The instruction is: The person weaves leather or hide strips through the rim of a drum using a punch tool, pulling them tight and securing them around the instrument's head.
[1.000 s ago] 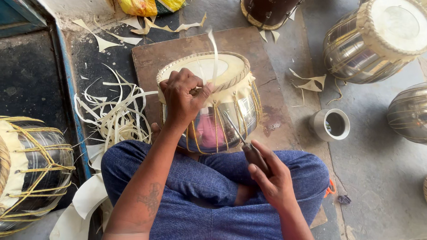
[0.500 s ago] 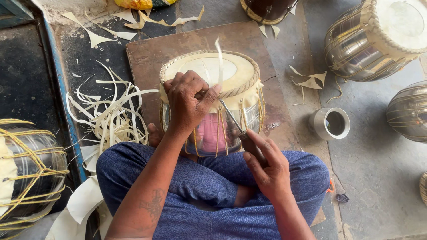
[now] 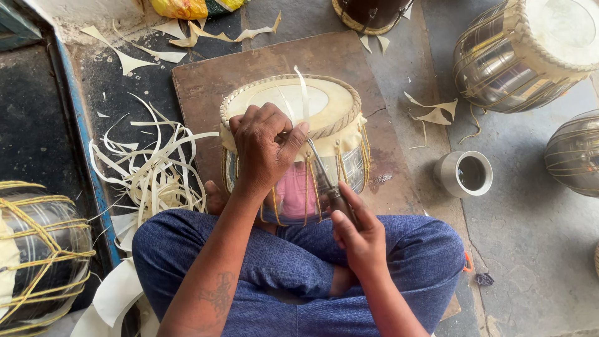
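A metal drum (image 3: 293, 118) with a pale skin head and yellowish lacing rests tilted on a brown board (image 3: 212, 81), held against my crossed legs in blue trousers. My left hand (image 3: 265, 146) is closed over the drum's near rim, pinching a thin pale hide strip (image 3: 303, 93) that sticks upward. My right hand (image 3: 355, 234) grips the handle of a slim metal tool (image 3: 324, 175), whose tip points up under the lacing beside the left hand.
Loose pale strips (image 3: 153, 171) lie piled left of the board. A laced drum (image 3: 37, 249) sits at the far left, shiny metal drums (image 3: 518, 56) at the upper right and right edge. A small metal cup (image 3: 465, 173) stands on the concrete.
The right hand and tool have moved up and closer to the left hand at the lacing. The left hand stays on the rim with the strip.
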